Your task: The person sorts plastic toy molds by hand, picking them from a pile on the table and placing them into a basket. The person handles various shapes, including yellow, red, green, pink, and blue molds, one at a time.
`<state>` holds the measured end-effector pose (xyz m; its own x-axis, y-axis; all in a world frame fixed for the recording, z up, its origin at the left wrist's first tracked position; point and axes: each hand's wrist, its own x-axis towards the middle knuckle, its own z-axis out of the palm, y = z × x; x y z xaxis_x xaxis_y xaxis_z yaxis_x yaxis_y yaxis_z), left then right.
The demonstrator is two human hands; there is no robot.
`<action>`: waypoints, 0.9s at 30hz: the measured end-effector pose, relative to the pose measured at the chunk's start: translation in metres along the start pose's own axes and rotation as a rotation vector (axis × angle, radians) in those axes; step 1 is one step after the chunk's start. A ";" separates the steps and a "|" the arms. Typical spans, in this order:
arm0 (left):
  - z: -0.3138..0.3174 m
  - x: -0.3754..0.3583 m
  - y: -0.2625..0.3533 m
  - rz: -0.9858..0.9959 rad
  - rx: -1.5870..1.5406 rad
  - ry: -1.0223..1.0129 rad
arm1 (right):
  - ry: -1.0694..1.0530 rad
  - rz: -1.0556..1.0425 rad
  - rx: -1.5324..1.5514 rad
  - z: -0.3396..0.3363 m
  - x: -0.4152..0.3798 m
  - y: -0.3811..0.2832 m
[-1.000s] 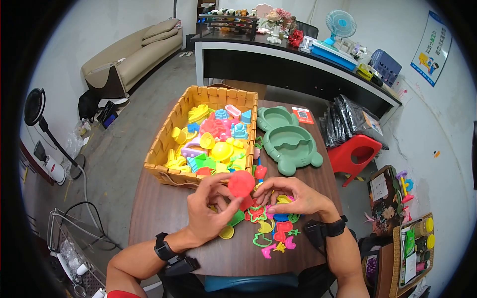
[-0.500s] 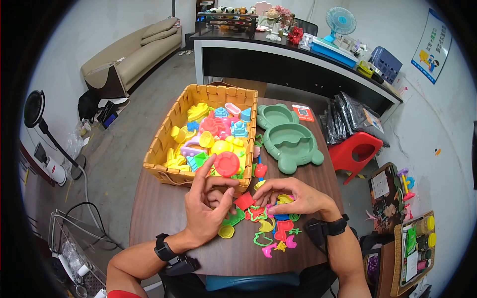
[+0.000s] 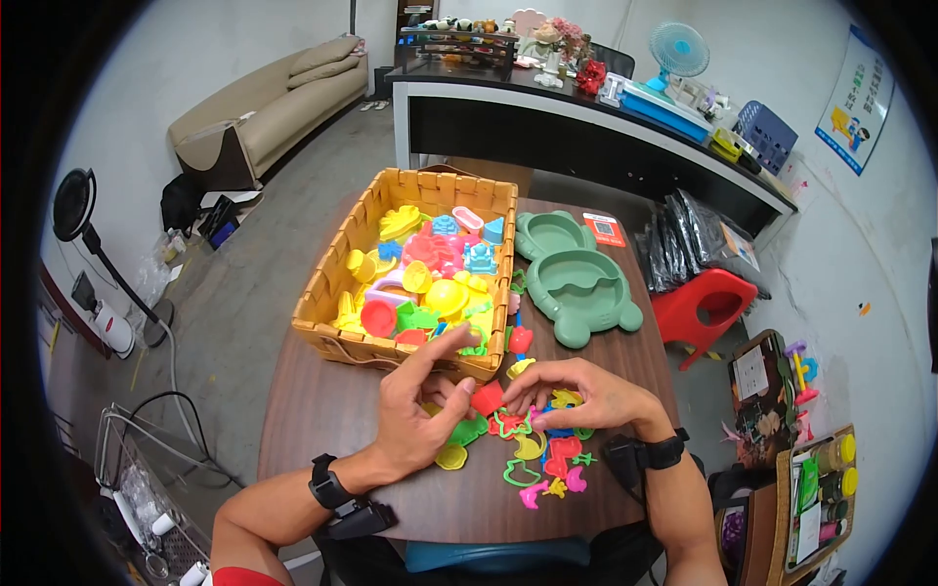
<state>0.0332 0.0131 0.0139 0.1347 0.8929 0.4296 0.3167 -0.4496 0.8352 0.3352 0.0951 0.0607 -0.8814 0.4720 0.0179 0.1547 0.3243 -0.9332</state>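
My left hand [image 3: 422,415] is held by the front corner of a woven basket [image 3: 311,322], its fingers apart with nothing between them. A round red toy piece [image 3: 379,317] lies inside the basket on other plastic toys. My right hand [image 3: 596,393] is curled, fingertips at the edge of a small flat red toy piece [image 3: 487,398] that it appears to pinch. Under and in front of the hands lie a green mould [image 3: 471,430], a yellow mould [image 3: 451,457], a red cutter [image 3: 564,453], a green outline cutter [image 3: 522,474] and a pink cutter [image 3: 530,496].
Two green bear-shaped trays [image 3: 584,293] stand right of the basket on the wooden table [image 3: 322,420]. A red card with a code [image 3: 605,230] lies behind them. A red stool [image 3: 705,311] is beyond the right edge, and a black desk [image 3: 557,142] stands behind.
The round red piece, earlier by my left fingertips over the basket's front, now lies farther left in the basket. My left fingers have lowered slightly. The view has shifted a little.
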 end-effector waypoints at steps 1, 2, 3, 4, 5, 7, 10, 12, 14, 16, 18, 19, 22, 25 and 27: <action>0.009 0.001 0.004 -0.001 -0.169 0.060 | 0.004 0.008 -0.003 -0.001 -0.002 0.000; 0.013 0.001 0.005 -0.001 -0.168 0.069 | -0.005 0.006 -0.007 -0.003 -0.003 0.001; 0.018 0.002 0.005 0.027 -0.133 0.035 | 0.025 0.017 -0.034 -0.005 -0.005 0.002; 0.023 0.003 0.005 0.054 -0.099 0.004 | 0.053 0.027 -0.062 -0.007 -0.007 0.003; 0.027 0.005 0.005 0.082 -0.064 -0.025 | 0.039 0.026 -0.071 -0.010 -0.010 0.005; 0.038 0.009 0.003 0.135 0.004 -0.076 | 0.166 0.060 -0.117 -0.017 -0.018 0.011; 0.054 0.017 0.001 0.216 0.103 -0.149 | 0.309 0.028 -0.189 -0.030 -0.035 0.002; 0.067 0.023 0.002 0.268 0.164 -0.191 | 0.353 -0.016 -0.277 -0.038 -0.041 0.000; 0.079 0.027 0.005 0.276 0.201 -0.181 | 0.469 -0.190 -0.469 -0.040 -0.033 -0.013; 0.089 0.028 0.007 0.313 0.207 -0.144 | 0.421 -0.164 -0.540 -0.048 -0.027 -0.039; 0.097 0.033 0.008 0.346 0.208 -0.124 | 0.362 -0.252 -0.787 -0.053 -0.011 -0.052; 0.100 0.035 0.007 0.338 0.215 -0.135 | 0.299 -0.181 -0.866 -0.054 -0.002 -0.059; 0.107 0.039 0.004 0.328 0.221 -0.146 | -0.036 0.028 -0.913 -0.066 0.032 -0.061; 0.116 0.043 0.001 0.339 0.212 -0.132 | -0.119 0.206 -0.937 -0.060 0.060 -0.068; 0.120 0.046 0.000 0.362 0.194 -0.111 | -0.128 0.371 -0.892 -0.059 0.075 -0.073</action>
<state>0.1523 0.0568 -0.0073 0.3666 0.6799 0.6351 0.3997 -0.7315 0.5523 0.2843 0.1555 0.1517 -0.7426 0.5934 -0.3106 0.6666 0.7000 -0.2563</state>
